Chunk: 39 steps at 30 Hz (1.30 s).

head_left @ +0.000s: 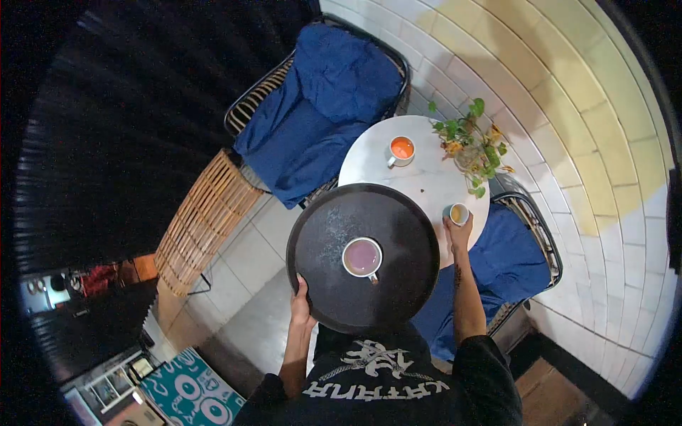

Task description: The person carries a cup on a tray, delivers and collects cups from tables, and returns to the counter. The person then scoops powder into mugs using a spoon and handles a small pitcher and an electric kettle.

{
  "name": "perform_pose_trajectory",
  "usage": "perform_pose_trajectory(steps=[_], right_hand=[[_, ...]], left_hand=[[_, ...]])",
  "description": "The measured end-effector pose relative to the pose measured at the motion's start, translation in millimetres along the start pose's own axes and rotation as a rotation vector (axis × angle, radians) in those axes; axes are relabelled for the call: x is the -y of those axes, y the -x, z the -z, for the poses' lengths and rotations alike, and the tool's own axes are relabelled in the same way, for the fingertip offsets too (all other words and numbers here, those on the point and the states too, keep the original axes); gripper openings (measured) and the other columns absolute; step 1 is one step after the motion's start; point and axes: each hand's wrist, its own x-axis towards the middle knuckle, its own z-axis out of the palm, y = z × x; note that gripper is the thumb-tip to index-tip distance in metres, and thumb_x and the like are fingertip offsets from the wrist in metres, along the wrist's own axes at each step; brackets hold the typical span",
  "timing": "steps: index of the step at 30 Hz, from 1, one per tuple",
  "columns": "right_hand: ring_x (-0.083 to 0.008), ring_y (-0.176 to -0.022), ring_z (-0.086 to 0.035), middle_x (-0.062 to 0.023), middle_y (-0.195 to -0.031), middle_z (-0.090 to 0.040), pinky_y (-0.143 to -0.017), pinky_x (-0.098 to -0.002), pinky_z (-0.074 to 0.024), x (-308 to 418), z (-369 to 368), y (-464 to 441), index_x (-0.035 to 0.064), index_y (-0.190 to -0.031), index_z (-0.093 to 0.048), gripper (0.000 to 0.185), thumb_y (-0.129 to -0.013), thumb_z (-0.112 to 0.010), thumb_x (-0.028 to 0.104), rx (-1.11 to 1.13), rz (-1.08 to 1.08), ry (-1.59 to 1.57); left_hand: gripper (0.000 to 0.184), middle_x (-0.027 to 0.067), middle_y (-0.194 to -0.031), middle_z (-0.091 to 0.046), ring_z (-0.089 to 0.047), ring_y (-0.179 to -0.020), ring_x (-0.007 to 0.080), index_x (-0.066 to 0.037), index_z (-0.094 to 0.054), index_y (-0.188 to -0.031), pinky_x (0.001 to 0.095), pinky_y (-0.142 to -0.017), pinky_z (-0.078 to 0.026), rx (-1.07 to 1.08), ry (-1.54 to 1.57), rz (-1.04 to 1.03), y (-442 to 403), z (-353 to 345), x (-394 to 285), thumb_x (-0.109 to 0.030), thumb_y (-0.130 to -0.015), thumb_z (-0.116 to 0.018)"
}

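Note:
My left hand [301,304] grips the near left edge of a round dark serving tray [327,277], its thumb over the rim and its other fingers hidden below. One cup of pinkish-purple drink [362,256] stands on the tray, handle toward me. Over the right side of a round white table [366,160], my right hand [459,232] is closed around a small white cup [461,216] with something yellowish-brown inside. Whether that cup touches the tabletop I cannot tell. Toward the back of the table stands a white cup of orange drink [402,148].
A potted plant [469,145] with green leaves stands at the table's back right, by the white brick wall [568,142]. Blue-cushioned chairs stand at the left [327,92] and right [508,248]. A wicker piece [206,220] is on the left, over the tiled floor.

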Motion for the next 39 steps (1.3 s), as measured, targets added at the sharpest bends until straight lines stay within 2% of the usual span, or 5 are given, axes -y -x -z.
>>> perform_pose_trajectory(steps=[14,20,28,31,39], right_hand=[[-0.0178,-0.088,-0.062,-0.0109,-0.104,-0.059,-0.069,-0.0297,-0.0541,43.3,-34.6,10.9,0.001,-0.12,-0.045,0.056,-0.075,-0.077,0.004,0.201,-0.074,0.002],[-0.0205,-0.091,-0.062,-0.0151,-0.113,-0.057,-0.071,-0.0292,-0.0522,11.2,-14.9,-1.2,-0.0004,-0.138,-0.033,0.079,-0.075,-0.08,0.011,0.143,0.472,0.464],[-0.0245,-0.087,-0.065,-0.0175,-0.103,-0.064,-0.074,-0.036,-0.052,232.8,30.1,105.1,0.0003,-0.122,-0.056,0.04,-0.086,-0.069,0.015,0.308,0.29,0.39],[-0.0389,-0.102,-0.061,-0.0238,-0.113,-0.057,-0.079,-0.0435,-0.0524,224.9,21.9,145.2,0.0042,-0.136,-0.045,0.066,-0.082,-0.076,0.026,0.547,0.594,0.543],[-0.0411,-0.111,-0.057,-0.0233,-0.119,-0.053,-0.09,-0.0459,-0.05,204.2,20.7,187.3,0.0054,-0.145,-0.032,0.102,-0.061,-0.089,0.022,0.54,0.246,0.711]], left_hand=[[0.062,0.0187,-0.138,-0.049,-0.052,-0.123,0.0316,0.002,-0.037,-0.142,0.0463,-0.099,-0.048,-0.078,-0.016,0.01,5.8,10.8,1.0,-0.04,-0.099,-0.052],[0.061,0.0186,-0.136,-0.05,-0.052,-0.122,0.0313,0.002,-0.039,-0.141,0.0462,-0.099,-0.048,-0.053,0.004,0.069,5.8,-0.3,6.6,-0.04,-0.099,-0.054],[0.064,0.0182,-0.133,-0.052,-0.053,-0.122,0.0308,0.003,-0.04,-0.138,0.0472,-0.098,-0.048,-0.099,-0.102,0.181,-2.7,-23.0,29.2,-0.042,-0.097,-0.057],[0.063,0.0196,-0.129,-0.055,-0.056,-0.117,0.0302,0.004,-0.043,-0.135,0.0433,-0.096,-0.05,-0.03,-0.139,0.16,-7.9,-35.6,47.7,-0.044,-0.096,-0.057],[0.071,0.0212,-0.134,-0.05,-0.053,-0.119,0.0296,0.008,-0.039,-0.136,0.0413,-0.098,-0.047,0.121,-0.26,0.16,-6.0,-55.6,80.2,-0.047,-0.095,-0.058]])
